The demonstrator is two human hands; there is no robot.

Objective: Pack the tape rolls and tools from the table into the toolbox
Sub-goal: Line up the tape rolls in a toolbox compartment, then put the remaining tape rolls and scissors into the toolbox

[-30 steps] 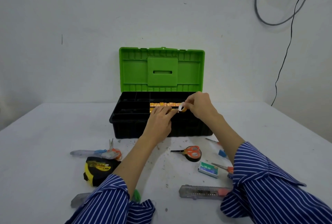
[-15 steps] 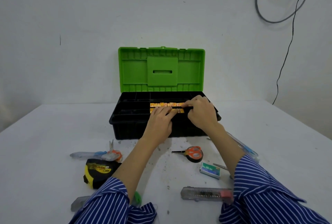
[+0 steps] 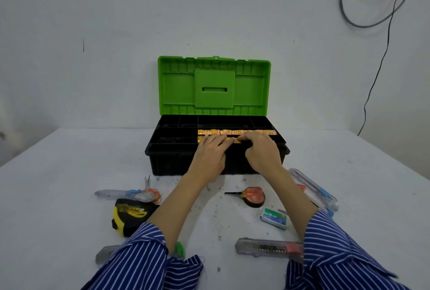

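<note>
The black toolbox stands open at the table's middle, its green lid upright. A row of small yellow-orange tape rolls lies in the tray's middle-right compartment. My left hand and my right hand both reach over the front wall. Their fingertips meet on the rolls of the nearer row, pressing and gripping them. The rolls under the fingers are mostly hidden.
On the table lie orange scissors atop a black tape roll, a staple box, a clear utility knife, a yellow tape measure, small snips and a cutter, a grey cutter and clear cutters at the right.
My right hand has lowered the small roll it held above the box into the compartment. Its fingers now rest on the row beside my left hand, which stayed in place.
</note>
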